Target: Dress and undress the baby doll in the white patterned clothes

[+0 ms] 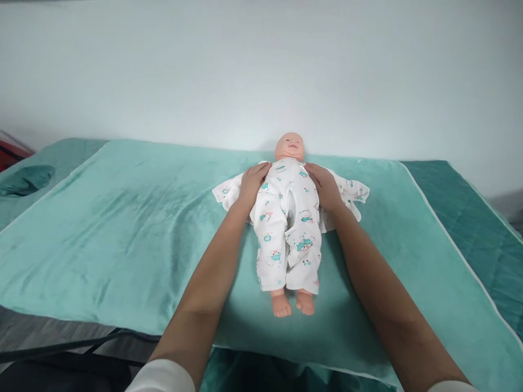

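A baby doll (292,148) lies on its back on a light green velvety cover (134,218), head toward the wall and bare feet toward me. White printed trousers (272,228) cover its legs, and a matching top (354,190) spreads out flat on both sides with its sleeves extended. My left hand (254,182) is closed against the doll's side at the upper body. Opposite it, my right hand (324,184) grips the other side, fingers together. Both thumbs and the doll's own hands are hidden.
A white wall (261,71) rises directly behind the cover. Darker green quilted fabric (469,223) shows at the right, and a dark green bundle (26,179) lies at the far left. Below the front left edge is a black frame (73,345) over a grey floor.
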Available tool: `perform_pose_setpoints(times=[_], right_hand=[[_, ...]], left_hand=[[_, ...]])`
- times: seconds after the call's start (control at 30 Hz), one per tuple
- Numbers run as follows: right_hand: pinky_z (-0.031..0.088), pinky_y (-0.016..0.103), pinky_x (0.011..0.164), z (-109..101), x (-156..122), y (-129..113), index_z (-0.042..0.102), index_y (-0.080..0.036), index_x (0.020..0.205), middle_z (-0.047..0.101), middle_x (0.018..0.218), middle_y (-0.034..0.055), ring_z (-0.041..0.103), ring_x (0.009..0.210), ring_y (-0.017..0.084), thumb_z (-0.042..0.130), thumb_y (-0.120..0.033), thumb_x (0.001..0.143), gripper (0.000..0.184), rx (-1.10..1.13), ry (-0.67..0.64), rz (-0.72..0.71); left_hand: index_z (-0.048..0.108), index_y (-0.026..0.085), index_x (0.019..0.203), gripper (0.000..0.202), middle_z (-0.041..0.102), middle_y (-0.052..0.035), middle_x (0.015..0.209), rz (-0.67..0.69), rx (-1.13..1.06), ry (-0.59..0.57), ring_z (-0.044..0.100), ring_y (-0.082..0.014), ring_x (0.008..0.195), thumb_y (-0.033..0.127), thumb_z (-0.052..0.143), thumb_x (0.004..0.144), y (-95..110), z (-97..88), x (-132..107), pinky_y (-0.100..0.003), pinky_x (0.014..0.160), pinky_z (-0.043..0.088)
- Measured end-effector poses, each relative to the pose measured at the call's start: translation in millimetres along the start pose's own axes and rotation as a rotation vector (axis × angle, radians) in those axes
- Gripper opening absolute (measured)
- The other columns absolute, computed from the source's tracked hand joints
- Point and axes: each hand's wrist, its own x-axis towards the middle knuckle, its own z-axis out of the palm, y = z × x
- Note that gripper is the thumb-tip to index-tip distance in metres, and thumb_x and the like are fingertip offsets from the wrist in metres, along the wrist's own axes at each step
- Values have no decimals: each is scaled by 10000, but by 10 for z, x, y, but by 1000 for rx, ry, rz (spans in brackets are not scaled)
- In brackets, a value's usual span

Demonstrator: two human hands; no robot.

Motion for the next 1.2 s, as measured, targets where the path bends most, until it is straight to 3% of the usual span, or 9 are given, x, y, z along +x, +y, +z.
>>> perform_pose_setpoints(times=[0.27, 0.47, 0.6, 0.73, 0.83, 0.97, 1.2], right_hand=[[346, 573, 1206, -28, -445, -203, 715, -271, 1217, 631, 1419, 88, 476, 1401, 279, 473, -306, 941, 368, -40, 114, 136], [471, 503, 1007, -90, -507, -400, 726, -218, 983, 691, 1105, 118, 584, 1072, 292, 551, -242, 830, 234, -175, 165, 283], [503, 425, 842, -122, -475, -424, 697, -204, 955, 726, 919, 67, 613, 867, 253, 564, -341, 842, 223, 23, 46, 465], [496, 462, 946, -129, -444, -417, 694, -208, 903, 741, 935, 59, 632, 946, 269, 571, -441, 866, 266, 270, -33, 482], [490, 472, 1033, -127, -433, -466, 720, -232, 945, 757, 1017, 54, 654, 1047, 279, 639, -500, 857, 294, 500, -36, 495], [571, 477, 949, -125, -440, -553, 733, -256, 986, 775, 995, 43, 701, 1022, 277, 732, -516, 809, 315, 820, -98, 636], [624, 454, 875, -84, -458, -567, 736, -245, 1021, 791, 1030, 38, 746, 977, 279, 840, -312, 650, 391, 1059, -139, 752]], left_hand=[[538, 267, 1474, 524, 426, -74, 1648, 53, -17, 16, 306, -255, 1571, 227, 482, 954, -75, -28, -385, -485, 1297, 221], [571, 256, 1415, 480, 410, -105, 1647, 94, -32, 9, 263, -322, 1569, 362, 554, 948, -22, -86, -568, -521, 1280, 247], [621, 229, 1306, 386, 573, -129, 1457, -22, 29, 90, 438, -339, 1379, 289, 549, 932, 118, -135, -614, -511, 1195, 343], [589, 210, 1201, 318, 664, -118, 1215, -118, -232, 100, 607, -274, 1129, 258, 576, 887, 203, -131, -635, -420, 1038, 473], [599, 234, 1082, 231, 711, -61, 1122, -270, -481, 125, 631, -255, 1097, 303, 604, 862, 231, -102, -634, -379, 999, 492], [646, 225, 976, 209, 735, -34, 1057, -451, -874, 86, 647, -258, 1066, 387, 617, 847, 318, -134, -612, -387, 962, 518], [660, 235, 813, 246, 690, -27, 734, -620, -1109, -38, 690, -256, 881, 439, 748, 706, 408, -216, -616, -362, 763, 582]])
